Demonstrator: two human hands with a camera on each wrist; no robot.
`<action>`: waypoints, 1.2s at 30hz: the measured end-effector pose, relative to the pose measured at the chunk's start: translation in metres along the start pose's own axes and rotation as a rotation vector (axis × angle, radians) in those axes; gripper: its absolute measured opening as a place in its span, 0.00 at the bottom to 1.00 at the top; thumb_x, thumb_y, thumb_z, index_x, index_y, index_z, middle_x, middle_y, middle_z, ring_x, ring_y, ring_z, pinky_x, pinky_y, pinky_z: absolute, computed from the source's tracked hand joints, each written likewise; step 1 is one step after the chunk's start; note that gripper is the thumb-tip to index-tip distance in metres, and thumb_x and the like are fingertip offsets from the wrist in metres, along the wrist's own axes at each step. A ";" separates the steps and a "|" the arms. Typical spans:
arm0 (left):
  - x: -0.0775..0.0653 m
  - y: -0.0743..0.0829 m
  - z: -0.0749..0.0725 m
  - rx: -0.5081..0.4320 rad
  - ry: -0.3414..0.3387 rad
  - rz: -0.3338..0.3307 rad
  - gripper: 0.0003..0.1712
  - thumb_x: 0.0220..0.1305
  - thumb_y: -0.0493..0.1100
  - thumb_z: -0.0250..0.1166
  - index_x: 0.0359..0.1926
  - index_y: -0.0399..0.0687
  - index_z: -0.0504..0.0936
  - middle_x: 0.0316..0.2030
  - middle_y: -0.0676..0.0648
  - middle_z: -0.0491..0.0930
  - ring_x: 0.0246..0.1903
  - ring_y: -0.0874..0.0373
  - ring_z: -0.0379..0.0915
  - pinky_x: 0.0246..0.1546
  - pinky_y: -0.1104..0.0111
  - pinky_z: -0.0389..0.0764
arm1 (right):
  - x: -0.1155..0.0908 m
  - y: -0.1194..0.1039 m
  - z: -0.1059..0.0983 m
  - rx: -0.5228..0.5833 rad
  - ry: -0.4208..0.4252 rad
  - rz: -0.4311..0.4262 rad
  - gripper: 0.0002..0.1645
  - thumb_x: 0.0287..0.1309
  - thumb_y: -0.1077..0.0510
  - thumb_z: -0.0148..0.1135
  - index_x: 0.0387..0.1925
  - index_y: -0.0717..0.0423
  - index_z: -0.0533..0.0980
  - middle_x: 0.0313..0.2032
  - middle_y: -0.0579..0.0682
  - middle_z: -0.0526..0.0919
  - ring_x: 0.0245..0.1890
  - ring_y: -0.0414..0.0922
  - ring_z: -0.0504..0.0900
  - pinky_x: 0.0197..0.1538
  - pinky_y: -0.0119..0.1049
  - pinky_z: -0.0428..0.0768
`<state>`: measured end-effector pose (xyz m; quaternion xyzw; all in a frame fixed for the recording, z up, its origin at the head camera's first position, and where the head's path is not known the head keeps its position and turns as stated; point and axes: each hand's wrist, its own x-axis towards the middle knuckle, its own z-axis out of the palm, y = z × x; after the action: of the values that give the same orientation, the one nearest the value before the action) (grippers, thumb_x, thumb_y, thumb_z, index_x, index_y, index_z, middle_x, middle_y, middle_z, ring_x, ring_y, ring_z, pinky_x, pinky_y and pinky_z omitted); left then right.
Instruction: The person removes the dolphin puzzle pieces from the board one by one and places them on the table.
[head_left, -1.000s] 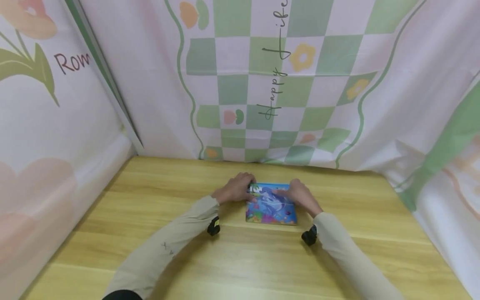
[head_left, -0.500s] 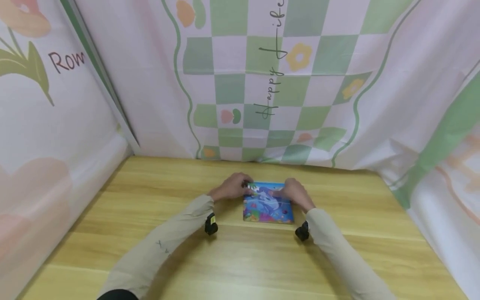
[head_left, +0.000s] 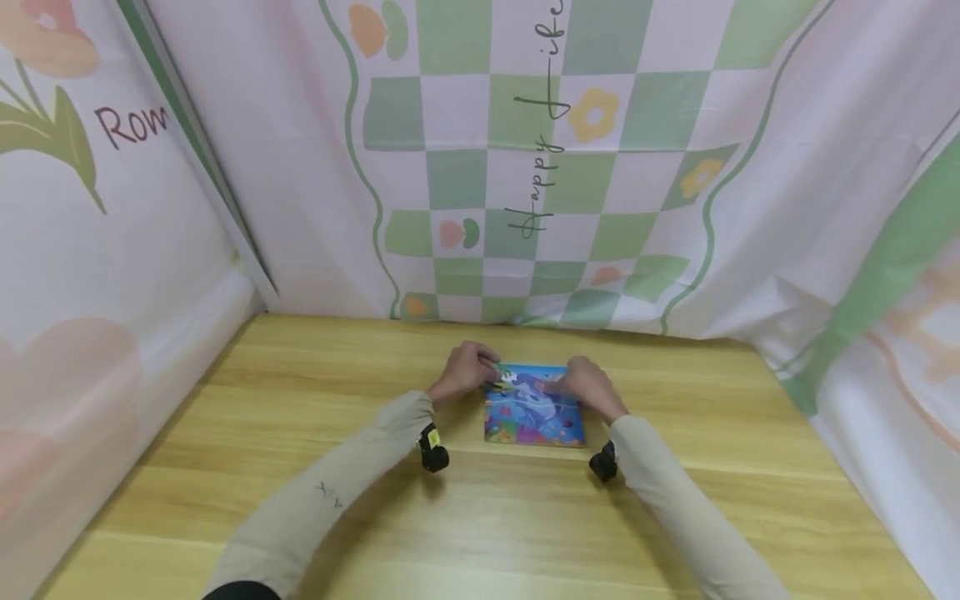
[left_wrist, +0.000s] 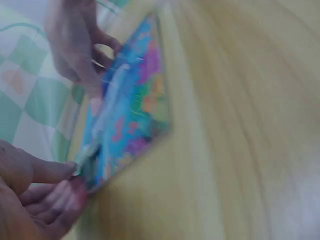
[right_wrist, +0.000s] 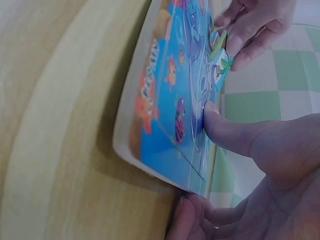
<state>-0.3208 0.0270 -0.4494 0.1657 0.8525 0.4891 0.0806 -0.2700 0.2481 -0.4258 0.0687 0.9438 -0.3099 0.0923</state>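
Head view, just below the middle: is that dolphin board lying on the worktop?

– Looks like it, though can't tell if it's fully flat. Left hand pinches a palm-print piece at the board's upper left corner; right hand has its thumb on the face, fingers curled round the right edge.

– Heavy, you think?

– Nah, I'd guess light stiff card, kinda slick on the glossy side. Grab the board by its edges; nip the piece by its rim, since thin card probably creases.
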 end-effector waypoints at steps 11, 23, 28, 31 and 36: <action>-0.003 0.000 -0.008 -0.369 -0.075 -0.215 0.18 0.61 0.22 0.68 0.52 0.22 0.82 0.40 0.29 0.87 0.25 0.55 0.87 0.34 0.67 0.90 | 0.005 -0.002 0.007 -0.022 -0.009 0.033 0.34 0.62 0.46 0.75 0.22 0.52 0.58 0.23 0.47 0.56 0.25 0.44 0.59 0.29 0.37 0.64; -0.003 -0.006 -0.035 -0.449 0.036 -0.188 0.20 0.59 0.23 0.68 0.54 0.23 0.82 0.41 0.28 0.87 0.26 0.56 0.86 0.37 0.65 0.91 | 0.007 -0.006 0.006 -0.022 -0.007 0.000 0.35 0.61 0.46 0.76 0.21 0.51 0.57 0.23 0.46 0.56 0.24 0.43 0.58 0.29 0.36 0.63; -0.003 -0.012 -0.053 -0.526 -0.003 -0.164 0.21 0.63 0.23 0.66 0.58 0.21 0.79 0.40 0.30 0.88 0.26 0.57 0.86 0.42 0.64 0.90 | 0.005 -0.003 -0.001 -0.032 0.005 0.013 0.34 0.61 0.46 0.75 0.23 0.52 0.58 0.24 0.48 0.57 0.25 0.44 0.59 0.29 0.37 0.64; -0.006 -0.017 -0.058 -0.538 -0.072 -0.161 0.21 0.66 0.24 0.64 0.60 0.21 0.77 0.42 0.30 0.87 0.29 0.57 0.87 0.44 0.64 0.90 | 0.004 -0.001 -0.003 -0.018 0.000 0.014 0.33 0.62 0.46 0.75 0.25 0.53 0.59 0.25 0.48 0.58 0.27 0.45 0.61 0.30 0.38 0.65; -0.012 -0.022 -0.066 -0.504 -0.109 -0.135 0.22 0.68 0.23 0.62 0.62 0.23 0.76 0.47 0.27 0.85 0.33 0.57 0.87 0.48 0.63 0.89 | 0.003 0.001 -0.002 0.013 -0.013 0.021 0.32 0.61 0.46 0.75 0.26 0.54 0.60 0.27 0.49 0.59 0.27 0.45 0.61 0.31 0.38 0.66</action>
<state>-0.3336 -0.0408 -0.4356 0.1093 0.7072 0.6701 0.1973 -0.2727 0.2507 -0.4252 0.0772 0.9403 -0.3157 0.1013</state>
